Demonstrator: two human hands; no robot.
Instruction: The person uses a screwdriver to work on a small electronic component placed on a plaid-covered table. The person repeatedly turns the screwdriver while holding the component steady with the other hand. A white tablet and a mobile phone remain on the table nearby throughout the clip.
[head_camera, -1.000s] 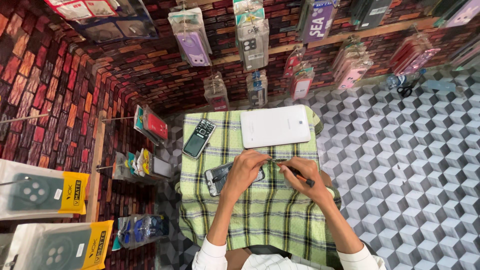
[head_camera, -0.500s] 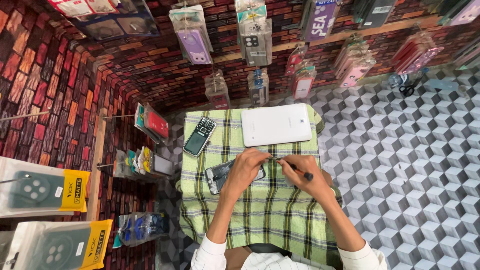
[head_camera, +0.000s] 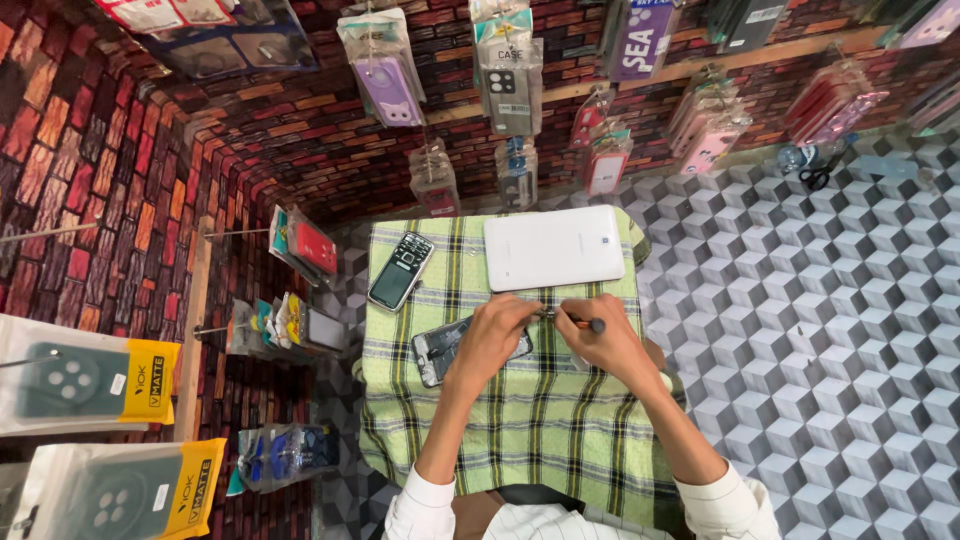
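My left hand (head_camera: 492, 340) rests on a dark opened phone (head_camera: 443, 349) lying on the green checked cloth (head_camera: 520, 420), its fingers pinching at the phone's upper right end. My right hand (head_camera: 603, 343) holds a small screwdriver (head_camera: 573, 321) with an orange-and-black handle, its tip pointing left to where the left fingers are. A white tablet (head_camera: 555, 248) lies face down just beyond both hands. A keypad phone (head_camera: 400, 270) lies at the cloth's far left corner.
The cloth covers a small table above a cube-patterned floor (head_camera: 830, 330). Packaged phone cases (head_camera: 510, 75) hang on the brick-patterned wall ahead and at the left (head_camera: 90, 380). Scissors (head_camera: 820, 175) lie at the far right.
Both hands stay over the dark phone; the screwdriver's handle has tipped from slanting down-right to nearly level, its tip still at the left fingers.
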